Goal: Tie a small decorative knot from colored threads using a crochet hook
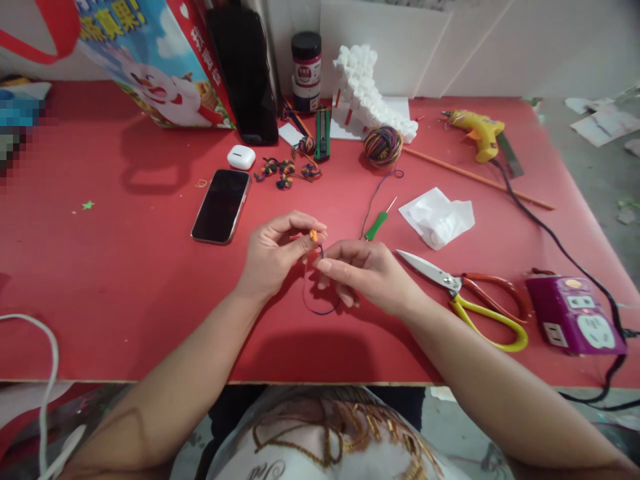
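Pinched between the thumb and fingers of my left hand (277, 252) is a small orange crocheted piece (313, 235). A dark purple yarn strand (320, 312) runs from it and loops down below my hands. My right hand (363, 270) is closed close beside it, its thumb and index finger on the strand. The multicoloured yarn ball (383, 146) sits beyond, its tail leading back toward my hands. A green-handled crochet hook (377, 225) lies on the table just past my right hand. Several small knotted yarn pieces (285, 175) lie farther back.
Scissors (453, 283) lie open-bladed right of my right hand, near a purple power socket (575, 317). A crumpled white tissue (439, 217), an orange stick (480, 177) and a yellow glue gun (477, 133) are beyond. A phone (221, 207) and white earbud case (241, 157) lie left.
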Available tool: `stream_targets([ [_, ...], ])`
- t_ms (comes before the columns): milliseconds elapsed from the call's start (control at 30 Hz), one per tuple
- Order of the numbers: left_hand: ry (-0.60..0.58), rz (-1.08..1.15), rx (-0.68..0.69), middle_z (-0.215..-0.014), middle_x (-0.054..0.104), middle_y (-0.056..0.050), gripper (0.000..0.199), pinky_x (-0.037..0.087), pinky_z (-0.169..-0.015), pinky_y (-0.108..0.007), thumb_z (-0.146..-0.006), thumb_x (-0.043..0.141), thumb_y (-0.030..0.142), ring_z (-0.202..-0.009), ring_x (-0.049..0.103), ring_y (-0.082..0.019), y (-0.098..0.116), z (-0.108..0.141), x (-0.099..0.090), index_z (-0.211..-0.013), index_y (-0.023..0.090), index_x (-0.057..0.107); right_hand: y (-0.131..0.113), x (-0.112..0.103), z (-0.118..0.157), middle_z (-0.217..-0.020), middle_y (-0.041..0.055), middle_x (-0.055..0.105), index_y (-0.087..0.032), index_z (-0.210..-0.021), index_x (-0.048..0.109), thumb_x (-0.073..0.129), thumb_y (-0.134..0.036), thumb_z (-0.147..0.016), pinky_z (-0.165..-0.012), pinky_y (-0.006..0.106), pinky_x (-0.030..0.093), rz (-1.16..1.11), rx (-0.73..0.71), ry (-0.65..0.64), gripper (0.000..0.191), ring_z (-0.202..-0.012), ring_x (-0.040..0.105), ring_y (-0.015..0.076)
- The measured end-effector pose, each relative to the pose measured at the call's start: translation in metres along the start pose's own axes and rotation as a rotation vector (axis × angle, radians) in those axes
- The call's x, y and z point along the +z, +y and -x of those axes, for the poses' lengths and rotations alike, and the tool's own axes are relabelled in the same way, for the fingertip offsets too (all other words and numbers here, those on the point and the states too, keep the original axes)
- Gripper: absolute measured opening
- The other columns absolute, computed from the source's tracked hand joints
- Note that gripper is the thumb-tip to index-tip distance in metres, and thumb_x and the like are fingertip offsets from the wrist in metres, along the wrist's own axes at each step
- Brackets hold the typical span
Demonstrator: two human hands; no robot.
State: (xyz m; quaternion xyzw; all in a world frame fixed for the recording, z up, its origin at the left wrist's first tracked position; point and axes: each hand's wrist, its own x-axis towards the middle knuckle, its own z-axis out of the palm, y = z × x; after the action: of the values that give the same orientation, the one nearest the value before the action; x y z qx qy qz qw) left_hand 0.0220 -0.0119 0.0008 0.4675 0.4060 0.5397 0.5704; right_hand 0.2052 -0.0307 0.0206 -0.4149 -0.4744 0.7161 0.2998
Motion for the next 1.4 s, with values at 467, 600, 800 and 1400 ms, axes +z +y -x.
stream_targets([
  [467, -0.124, 0.200, -0.357, -0.060, 0.072, 0.000, 0.026, 0.046, -0.041, -0.016, -0.074, 0.095, 0.026, -0.044, 0.059, -0.009, 0.004, 0.001, 0.001, -0.086, 0.016, 0.075, 0.000, -0.011, -0.003, -0.062, -0.0039, 0.063, -0.016, -0.086, 0.071, 0.073, -0.031, -0.090, -0.044, 0.022, 0.039, 0.212, -0.272, 0.329, 0.016, -0.045, 0.051, 0.0067],
  [600, -0.146, 0.284, -0.488, -0.062, 0.074, -0.001, 0.038, 0.051, -0.040, -0.018, -0.067, 0.101, 0.032, -0.048, 0.067, -0.013, 0.006, -0.001, 0.002, -0.079, 0.015, 0.069, 0.002, -0.013, -0.005, -0.064, -0.0043, 0.063, -0.017, -0.086, 0.069, 0.076, -0.032, -0.088, -0.044, 0.023, 0.040, 0.185, -0.264, 0.353, 0.017, -0.045, 0.052, 0.0070],
  [800, -0.172, 0.339, -0.541, -0.061, 0.072, 0.000, 0.042, 0.052, -0.044, -0.015, -0.065, 0.103, 0.037, -0.047, 0.065, -0.009, 0.004, -0.003, 0.001, -0.076, 0.014, 0.069, 0.005, -0.012, -0.005, -0.067, -0.0026, 0.064, -0.018, -0.087, 0.069, 0.079, -0.036, -0.088, -0.047, 0.025, 0.041, 0.169, -0.274, 0.321, 0.021, -0.047, 0.052, 0.0080],
  [1400, -0.182, 0.177, -0.552, -0.052, 0.066, 0.002, 0.029, 0.040, -0.036, -0.017, -0.070, 0.094, 0.027, -0.037, 0.053, -0.009, 0.003, 0.001, 0.005, -0.079, 0.016, 0.069, 0.011, -0.012, -0.003, -0.066, -0.0033, 0.059, -0.021, -0.088, 0.065, 0.074, -0.039, -0.095, -0.053, 0.027, 0.043, 0.312, -0.302, 0.311, 0.021, -0.056, 0.054, 0.0115],
])
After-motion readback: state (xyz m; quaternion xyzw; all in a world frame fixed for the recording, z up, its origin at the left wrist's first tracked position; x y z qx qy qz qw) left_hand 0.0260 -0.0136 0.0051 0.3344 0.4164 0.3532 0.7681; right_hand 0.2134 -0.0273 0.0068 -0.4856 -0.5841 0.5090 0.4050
